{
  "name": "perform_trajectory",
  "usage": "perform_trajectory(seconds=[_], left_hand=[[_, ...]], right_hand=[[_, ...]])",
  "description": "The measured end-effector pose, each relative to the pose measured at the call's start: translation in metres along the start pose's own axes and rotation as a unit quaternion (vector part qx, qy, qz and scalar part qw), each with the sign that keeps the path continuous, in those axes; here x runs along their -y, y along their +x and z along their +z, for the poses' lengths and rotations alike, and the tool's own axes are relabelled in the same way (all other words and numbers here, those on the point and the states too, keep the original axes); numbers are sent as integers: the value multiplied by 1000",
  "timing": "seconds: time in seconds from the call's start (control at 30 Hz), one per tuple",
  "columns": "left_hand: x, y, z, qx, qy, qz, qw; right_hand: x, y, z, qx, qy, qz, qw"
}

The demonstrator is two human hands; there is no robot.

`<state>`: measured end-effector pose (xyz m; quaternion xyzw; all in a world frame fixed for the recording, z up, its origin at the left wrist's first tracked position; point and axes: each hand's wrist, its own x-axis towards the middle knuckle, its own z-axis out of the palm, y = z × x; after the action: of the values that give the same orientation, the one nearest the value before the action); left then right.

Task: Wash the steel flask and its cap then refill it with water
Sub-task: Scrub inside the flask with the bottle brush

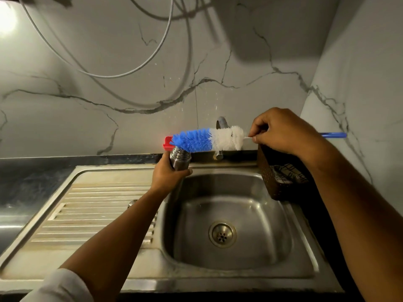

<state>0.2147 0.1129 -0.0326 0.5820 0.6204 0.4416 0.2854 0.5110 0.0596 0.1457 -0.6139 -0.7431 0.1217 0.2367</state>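
In the head view, the left hand wraps its fingers round the steel flask, held over the back left corner of the sink. The right hand pinches the wire stem of the bottle brush. The brush lies level, its blue tip at the flask's mouth, perhaps touching. The step should go best if the mouth is tilted toward the tip and the bristles are twisted in.

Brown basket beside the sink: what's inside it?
A checked cloth lies inside the brown basket. Anything under the cloth is covered, and the right forearm hides the basket's right side.
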Motion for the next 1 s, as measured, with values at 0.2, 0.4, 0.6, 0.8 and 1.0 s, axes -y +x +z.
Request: perform_trajectory(seconds=[0.2,0.4,0.6,0.8,1.0], left_hand=[[0,-6,12,3,45,31,999],[2,-13,21,17,129,75,989],[-2,-22,31,41,197,121,972],[-11,-28,41,77,251,157,952],[-14,-33,53,87,225,148,959]], right_hand=[[9,-7,-22,38,-101,19,994],[9,-7,-37,60,-148,39,986],[13,-11,-41,63,-204,24,977],[29,-15,-38,49,-276,-7,960],[29,-7,-8,63,-289,-8,955]])
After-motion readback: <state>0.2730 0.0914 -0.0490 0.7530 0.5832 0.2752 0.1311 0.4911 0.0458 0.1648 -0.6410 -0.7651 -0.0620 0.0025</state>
